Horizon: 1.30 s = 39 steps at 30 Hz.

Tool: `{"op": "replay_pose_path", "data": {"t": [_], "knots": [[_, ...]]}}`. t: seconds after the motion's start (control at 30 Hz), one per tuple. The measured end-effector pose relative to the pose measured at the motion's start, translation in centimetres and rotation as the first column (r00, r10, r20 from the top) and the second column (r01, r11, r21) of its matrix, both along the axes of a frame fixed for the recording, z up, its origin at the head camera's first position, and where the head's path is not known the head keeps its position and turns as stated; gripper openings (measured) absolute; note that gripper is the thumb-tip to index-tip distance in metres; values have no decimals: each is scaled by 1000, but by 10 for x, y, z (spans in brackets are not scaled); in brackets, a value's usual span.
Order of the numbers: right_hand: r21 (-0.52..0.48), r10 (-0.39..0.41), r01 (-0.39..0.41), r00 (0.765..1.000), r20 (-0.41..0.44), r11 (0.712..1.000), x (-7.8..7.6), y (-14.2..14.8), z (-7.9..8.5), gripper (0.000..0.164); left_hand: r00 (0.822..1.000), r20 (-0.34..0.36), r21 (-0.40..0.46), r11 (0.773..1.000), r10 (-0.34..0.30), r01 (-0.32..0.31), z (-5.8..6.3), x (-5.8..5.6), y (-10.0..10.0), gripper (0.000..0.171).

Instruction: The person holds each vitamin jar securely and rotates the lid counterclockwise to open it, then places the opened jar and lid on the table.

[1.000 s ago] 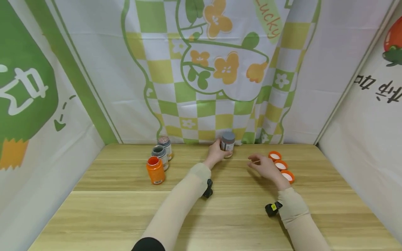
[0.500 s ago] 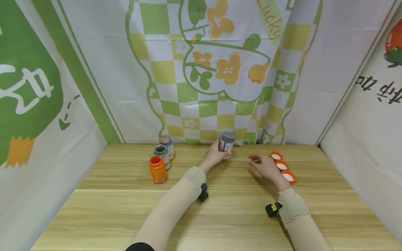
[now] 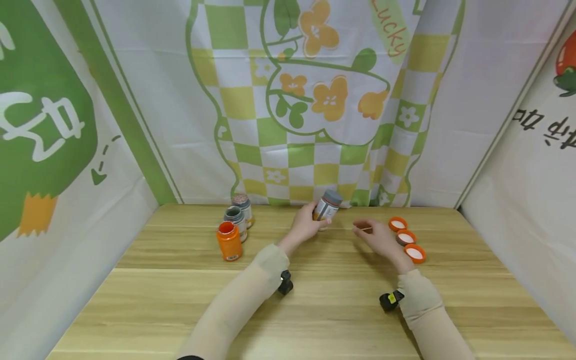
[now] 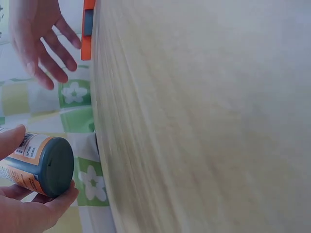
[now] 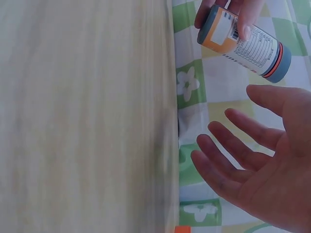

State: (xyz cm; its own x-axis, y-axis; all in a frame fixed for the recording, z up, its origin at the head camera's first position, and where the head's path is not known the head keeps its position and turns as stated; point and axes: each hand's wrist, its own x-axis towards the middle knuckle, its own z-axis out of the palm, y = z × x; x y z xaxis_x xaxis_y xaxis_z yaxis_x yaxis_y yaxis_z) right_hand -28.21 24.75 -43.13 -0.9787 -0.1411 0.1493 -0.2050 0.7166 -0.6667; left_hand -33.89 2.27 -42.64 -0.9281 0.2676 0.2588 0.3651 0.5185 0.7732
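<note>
My left hand (image 3: 304,224) grips a jar (image 3: 327,207) with a grey lid and an orange-and-white label. The jar leans to the right, its dark base (image 4: 57,167) showing in the left wrist view. Thumb on one side and fingers on the other hold it at the label. To the right of it is my right hand (image 3: 377,237), its fingers spread and relaxed and nothing in them. In the right wrist view that hand's palm (image 5: 272,160) faces the jar without touching it.
On the left of the wooden table (image 3: 315,310) stand an orange lidless jar (image 3: 230,244) and two grey jars (image 3: 236,221). Three orange-rimmed lids (image 3: 406,237), white inside, lie in a row just right of my right hand. A printed curtain (image 3: 288,155) hangs behind.
The jar in my left hand has gone from upright to tilted rightward, its lid shifting a little right. My right hand has hardly moved. The head view has shifted slightly.
</note>
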Motion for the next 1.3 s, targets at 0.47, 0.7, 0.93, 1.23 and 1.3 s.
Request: {"op": "replay_pose_path", "data": {"t": [0.47,0.7,0.93,1.23,1.3], "knots": [[-43,-30,30,1000,-7,999,6,-17,17,46,999,6,-28,999,-43,44,10,27,-17,53],[-87,-31,32,999,13,996,7,-23,23,45,999,-18,-56,997,-44,43,14,40,-25,54],[-156,8,-8,1000,-3,988,6,-29,25,44,998,-26,-62,997,-56,54,17,48,-32,56],[-234,20,-22,1000,-10,972,10,-41,35,46,997,-26,-80,994,-70,68,18,58,-40,58],[-248,22,-24,1000,-9,969,11,-43,36,46,996,-27,-79,994,-81,78,18,61,-41,58]]}}
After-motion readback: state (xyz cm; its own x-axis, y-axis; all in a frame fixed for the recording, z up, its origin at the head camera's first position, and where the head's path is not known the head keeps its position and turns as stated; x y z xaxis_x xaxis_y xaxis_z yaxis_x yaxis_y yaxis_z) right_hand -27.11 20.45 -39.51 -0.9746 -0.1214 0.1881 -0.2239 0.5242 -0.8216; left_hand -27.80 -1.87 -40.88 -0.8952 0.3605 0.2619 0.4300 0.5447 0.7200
